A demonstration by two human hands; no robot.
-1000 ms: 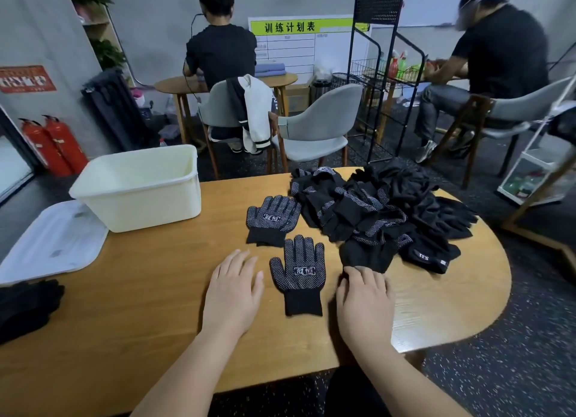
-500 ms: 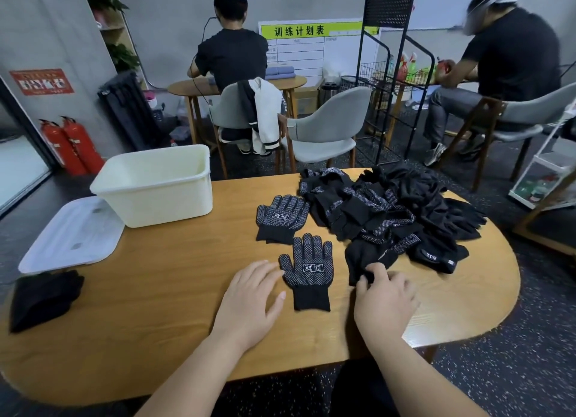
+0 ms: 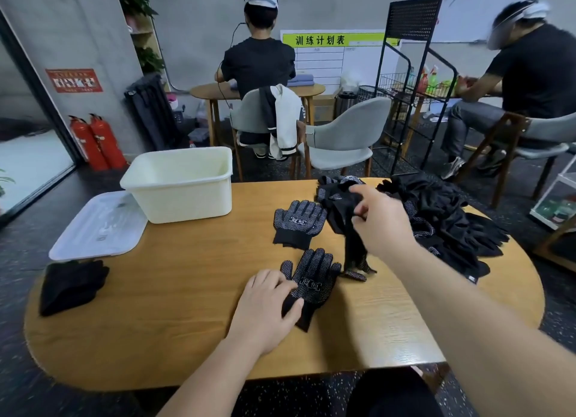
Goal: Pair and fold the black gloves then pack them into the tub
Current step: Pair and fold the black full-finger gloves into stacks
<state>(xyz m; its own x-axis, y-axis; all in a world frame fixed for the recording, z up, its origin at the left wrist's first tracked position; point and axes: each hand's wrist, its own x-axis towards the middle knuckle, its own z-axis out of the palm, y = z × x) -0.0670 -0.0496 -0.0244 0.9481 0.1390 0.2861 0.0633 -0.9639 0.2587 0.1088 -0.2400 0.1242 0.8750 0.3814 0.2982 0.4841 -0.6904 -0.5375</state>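
- Since the earlier frames the right hand (image 3: 381,221) has left the table edge and now hangs raised above the table (image 3: 174,329), beside the glove pile (image 3: 442,217).
- Its thumb and fingers pinch a lifted glove (image 3: 353,248), which hangs down with its dotted fingertips touching the tabletop.
- Left hand (image 3: 268,304), earlier flat on bare wood, now lies on the near glove (image 3: 314,284); its bent fingers and thumb hold the cuff and thumb side.
- Far glove (image 3: 299,221) lies flat, dotted side up, between the near glove and the pile.
- Cream tub (image 3: 184,195) stands at the table's far left, well apart from the gloves.
- White lid (image 3: 99,226) lies just left of the tub; a dark folded bundle (image 3: 71,284) lies nearer, on the left edge.
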